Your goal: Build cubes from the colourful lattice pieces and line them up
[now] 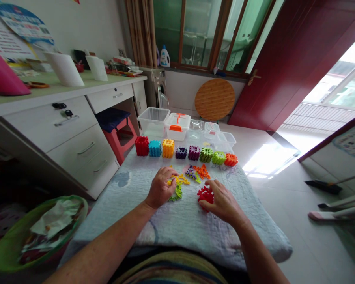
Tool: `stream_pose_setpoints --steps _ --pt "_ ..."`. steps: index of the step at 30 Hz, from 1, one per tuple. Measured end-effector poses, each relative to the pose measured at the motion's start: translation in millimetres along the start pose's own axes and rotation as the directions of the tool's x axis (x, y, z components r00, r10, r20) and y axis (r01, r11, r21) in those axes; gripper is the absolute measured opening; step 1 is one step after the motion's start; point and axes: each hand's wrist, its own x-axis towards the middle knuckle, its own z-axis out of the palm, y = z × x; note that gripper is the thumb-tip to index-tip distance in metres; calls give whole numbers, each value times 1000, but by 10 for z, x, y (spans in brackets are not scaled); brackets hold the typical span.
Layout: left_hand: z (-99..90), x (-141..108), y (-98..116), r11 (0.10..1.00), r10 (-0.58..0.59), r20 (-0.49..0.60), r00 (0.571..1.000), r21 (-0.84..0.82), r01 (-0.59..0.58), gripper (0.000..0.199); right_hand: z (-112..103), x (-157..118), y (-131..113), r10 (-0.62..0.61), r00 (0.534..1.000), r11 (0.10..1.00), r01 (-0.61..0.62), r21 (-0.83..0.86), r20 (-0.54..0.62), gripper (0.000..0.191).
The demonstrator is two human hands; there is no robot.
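My right hand [224, 200] grips a red toothed plastic block [206, 196] just above the cloth, thumb on the near side and fingers over the top. My left hand [162, 187] hovers over loose pieces, its fingers curved and its thumb apart from the index finger. Beside it lie yellow interlocking pieces [182, 179] and a lime green piece [176, 193], both partly covered by the hand. Farther on, between the hands, are a purple triangular piece [191, 172] and orange pieces [203, 172].
A row of toothed cubes crosses the cloth-covered table [130, 213], from a red cube [142, 146] to an orange one [231, 159]. Behind stand clear plastic boxes, one a lidded box [177, 127] with orange latches. A green basket [83, 209] is at the left, near a stool [121, 134].
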Motion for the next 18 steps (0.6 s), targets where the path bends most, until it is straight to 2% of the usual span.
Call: stream_pose_setpoints --steps 5,18 --pt "5 -4 -6 1000 0 5 1000 6 0 21 75 -114 -92 73 997 988 -73 -133 -9 35" --pt "13 -12 -13 1000 14 2 1000 17 -14 20 94 -156 -119 106 994 976 -111 -185 -35 30"
